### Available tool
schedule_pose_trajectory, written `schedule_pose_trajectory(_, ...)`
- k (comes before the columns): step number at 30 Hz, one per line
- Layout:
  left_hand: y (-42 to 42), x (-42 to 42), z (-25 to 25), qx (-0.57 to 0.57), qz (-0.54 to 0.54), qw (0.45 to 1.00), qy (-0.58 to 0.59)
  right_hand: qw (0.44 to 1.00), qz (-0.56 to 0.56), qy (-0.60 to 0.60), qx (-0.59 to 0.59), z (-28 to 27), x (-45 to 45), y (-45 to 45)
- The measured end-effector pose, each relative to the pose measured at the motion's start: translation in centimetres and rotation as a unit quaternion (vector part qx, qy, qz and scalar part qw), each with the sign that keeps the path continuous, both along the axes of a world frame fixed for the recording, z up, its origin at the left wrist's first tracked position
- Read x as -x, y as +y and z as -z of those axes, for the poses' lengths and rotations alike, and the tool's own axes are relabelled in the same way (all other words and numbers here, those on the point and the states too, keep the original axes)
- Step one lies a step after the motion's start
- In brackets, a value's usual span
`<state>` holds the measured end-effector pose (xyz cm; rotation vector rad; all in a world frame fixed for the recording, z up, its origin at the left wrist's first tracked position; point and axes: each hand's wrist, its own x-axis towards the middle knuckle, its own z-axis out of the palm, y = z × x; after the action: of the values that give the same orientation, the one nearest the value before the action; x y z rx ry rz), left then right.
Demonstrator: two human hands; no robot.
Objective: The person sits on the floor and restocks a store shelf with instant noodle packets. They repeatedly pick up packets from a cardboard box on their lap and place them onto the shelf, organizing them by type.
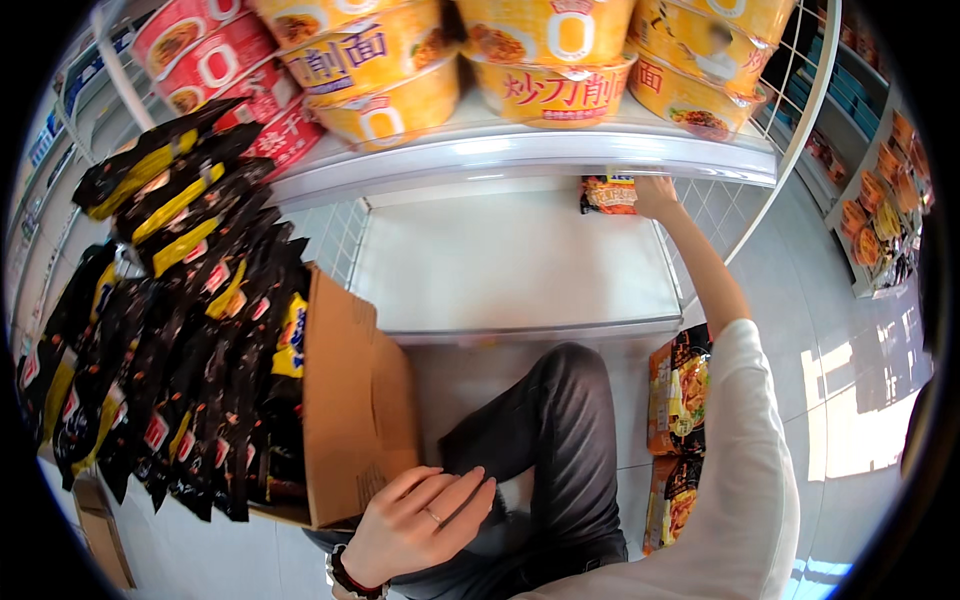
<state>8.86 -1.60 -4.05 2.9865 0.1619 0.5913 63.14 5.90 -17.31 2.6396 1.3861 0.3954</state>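
Note:
My right hand (657,196) reaches under the upper shelf, its fingers partly hidden. It grips the right side of a black and orange instant noodle packet (607,198) at the back right of the lower white shelf (495,262). My left hand (424,517), with a ring and a wristband, hovers above my lap. It holds nothing, its fingers loosely bent and slightly apart, just beside the lower corner of a cardboard box (341,405). Many black noodle packets (172,360) stand tightly packed in the box and stick out past its edges.
Yellow noodle bowls (551,86) and red ones (214,64) are stacked on the upper shelf (517,154). Wire mesh (795,82) closes the rack's right side. Orange multipacks (679,397) stand on the floor by my right arm. My bent knee (574,375) is below the lower shelf.

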Motion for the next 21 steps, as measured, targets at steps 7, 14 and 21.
schedule_pose_trajectory(7,1.1,-2.4,-0.5,0.026,-0.029,0.999,0.019,0.993,-0.037,-0.014,-0.115,4.6,-3.7,-0.5)
schedule_pose_trajectory(14,1.4,-1.1,0.8,0.023,-0.024,0.999,0.037,0.976,-0.064,-0.051,-0.202,4.9,-3.7,0.5)
schedule_pose_trajectory(21,0.6,3.5,-0.3,0.008,-0.01,1.0,0.002,0.925,-0.259,0.024,-0.276,-1.4,6.7,-4.0)
